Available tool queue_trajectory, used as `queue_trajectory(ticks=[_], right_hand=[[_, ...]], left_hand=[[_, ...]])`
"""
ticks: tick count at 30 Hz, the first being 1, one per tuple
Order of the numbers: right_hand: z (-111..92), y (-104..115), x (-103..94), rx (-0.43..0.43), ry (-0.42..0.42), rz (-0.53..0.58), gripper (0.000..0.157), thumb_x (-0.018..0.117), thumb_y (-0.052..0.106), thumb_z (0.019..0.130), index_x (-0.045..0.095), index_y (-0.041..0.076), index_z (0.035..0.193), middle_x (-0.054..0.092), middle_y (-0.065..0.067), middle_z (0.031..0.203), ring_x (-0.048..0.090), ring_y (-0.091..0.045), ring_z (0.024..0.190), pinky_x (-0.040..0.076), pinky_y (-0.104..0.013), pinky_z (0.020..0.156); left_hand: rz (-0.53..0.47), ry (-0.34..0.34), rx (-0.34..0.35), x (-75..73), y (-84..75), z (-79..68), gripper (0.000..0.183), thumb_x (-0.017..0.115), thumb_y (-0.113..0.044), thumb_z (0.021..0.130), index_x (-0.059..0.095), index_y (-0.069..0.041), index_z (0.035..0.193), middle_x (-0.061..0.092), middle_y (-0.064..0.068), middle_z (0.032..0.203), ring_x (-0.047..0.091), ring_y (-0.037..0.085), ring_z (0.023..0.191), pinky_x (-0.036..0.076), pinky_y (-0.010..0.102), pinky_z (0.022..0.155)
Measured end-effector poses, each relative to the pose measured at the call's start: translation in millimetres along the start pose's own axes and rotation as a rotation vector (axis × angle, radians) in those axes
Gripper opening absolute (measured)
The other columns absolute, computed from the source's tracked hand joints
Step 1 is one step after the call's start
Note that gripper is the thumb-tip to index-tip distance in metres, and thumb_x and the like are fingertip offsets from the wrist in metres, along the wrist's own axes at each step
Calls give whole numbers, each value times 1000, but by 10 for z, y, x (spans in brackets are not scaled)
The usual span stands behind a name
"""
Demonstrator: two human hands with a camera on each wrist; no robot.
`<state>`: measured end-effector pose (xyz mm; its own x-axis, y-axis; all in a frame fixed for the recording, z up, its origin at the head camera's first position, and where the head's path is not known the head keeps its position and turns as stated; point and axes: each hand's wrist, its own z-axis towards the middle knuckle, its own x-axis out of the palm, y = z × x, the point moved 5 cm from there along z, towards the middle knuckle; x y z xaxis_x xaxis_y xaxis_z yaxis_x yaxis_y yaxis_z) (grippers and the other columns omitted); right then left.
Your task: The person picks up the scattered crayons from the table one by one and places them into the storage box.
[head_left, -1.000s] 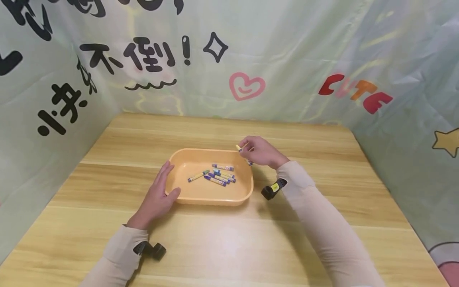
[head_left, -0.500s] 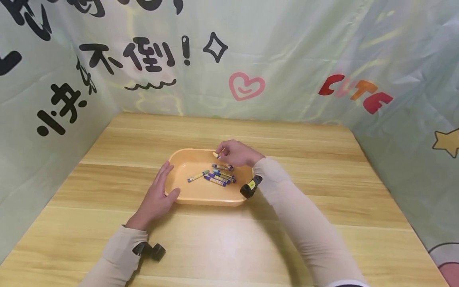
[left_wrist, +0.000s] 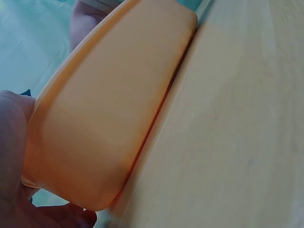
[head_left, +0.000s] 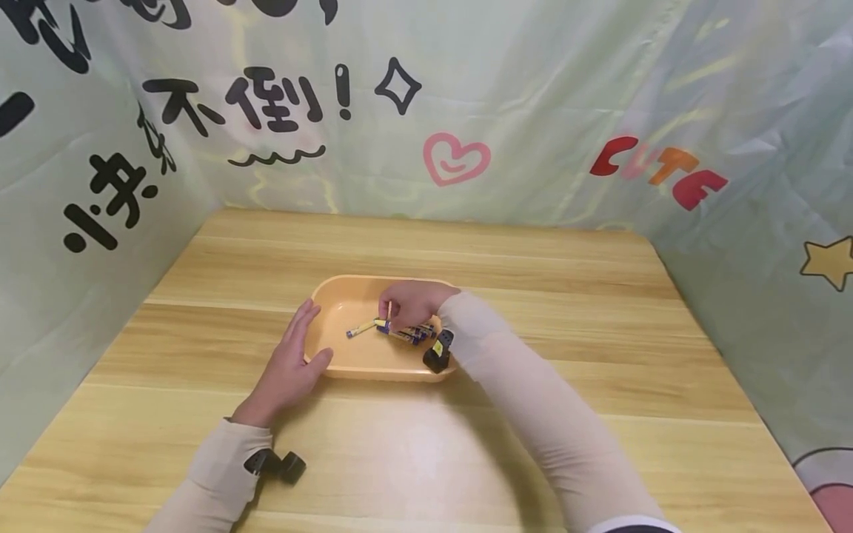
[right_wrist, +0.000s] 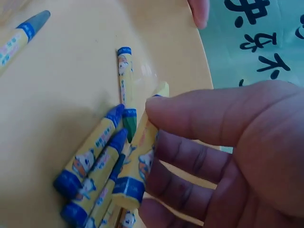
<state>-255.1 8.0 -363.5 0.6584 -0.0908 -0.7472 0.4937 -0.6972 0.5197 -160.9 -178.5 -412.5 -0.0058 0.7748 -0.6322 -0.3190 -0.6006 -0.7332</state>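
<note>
In the head view a shallow orange plastic tray stands on the table. My left hand holds its left end, thumb at the near rim and fingers along the side; the left wrist view shows the thumb against the tray's wall. Inside the tray, my right hand pinches a pale-yellow-tipped crayon between thumb and fingers. Beneath it lie several wrapped crayons, among them a blue one. A green crayon lies left of the pile in the head view. The right hand hides part of the pile.
The wooden table extends around the tray on all sides. A printed cloth backdrop borders it at the back and both sides. Each wrist carries a small black camera, the right one hanging over the tray's near right corner.
My right hand has come from the tray's far right corner, left and down into the tray, carrying the pinched crayon to the pile. The left hand has kept its place on the tray.
</note>
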Motion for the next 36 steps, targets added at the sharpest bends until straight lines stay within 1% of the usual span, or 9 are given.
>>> queue_trajectory(ticks=[6,10,17,22,26,29,32,34,36], right_hand=[[53,47,36,32,2,-73,16,68,9,86,63,13,100,61,0,88,53,-9,67,44,-24,64],[89,66,47,31,6,-111,14,70,11,86,65,16,97,59,3,87,53,-8,70,44,-23,67],[89,72,66,30,22,-103,13,70,12,86,66,13,99,60,3,86,54,-9,70,45,-24,68],[52,21,39,46,-4,-77,10,68,17,88,66,14,97,61,3,93,55,-9,74,46,-25,70],[-11,-12,-37,41,-71,-48,6,65,20,91,63,14,93,62,1,97,57,-12,76,47,-26,67],[-97,-32,-132,27,-141,-14,9,64,22,93,63,13,94,64,-2,97,61,-17,78,49,-28,67],[-214,-79,-246,3,-235,0,11,65,22,93,63,12,94,65,-2,93,62,-18,80,50,-29,70],[-311,-137,-316,-10,-303,7,11,65,22,92,64,11,94,66,-2,88,63,-19,78,51,-30,71],[-428,-214,-386,-10,-386,6,11,66,21,91,64,10,91,64,-2,84,60,-17,77,50,-31,72]], left_hand=[[-1,-5,-6,-1,0,-1,69,57,-14,89,26,2,148,14,18,159,21,44,141,22,64,107],[2,-8,-9,-4,7,1,69,57,-14,89,27,2,149,14,17,159,21,44,141,22,64,108],[-3,-7,-8,9,23,7,69,57,-14,89,26,2,149,14,17,159,20,44,141,21,64,108],[-5,-1,-10,20,33,20,70,57,-15,89,25,1,150,14,16,160,20,44,141,21,65,107],[22,8,-9,5,33,28,70,58,-18,90,26,1,149,15,17,159,20,43,141,21,64,108],[64,13,-14,-30,28,23,70,60,-21,90,28,2,148,18,18,158,21,43,141,22,63,108],[103,23,-23,-83,15,18,71,62,-26,92,29,3,148,21,20,157,23,43,140,23,61,109],[120,30,-28,-120,0,21,72,61,-29,92,29,3,148,23,22,156,24,44,140,23,61,109],[134,37,-27,-162,-27,33,72,60,-31,93,28,3,148,24,24,154,25,45,139,23,61,108]])
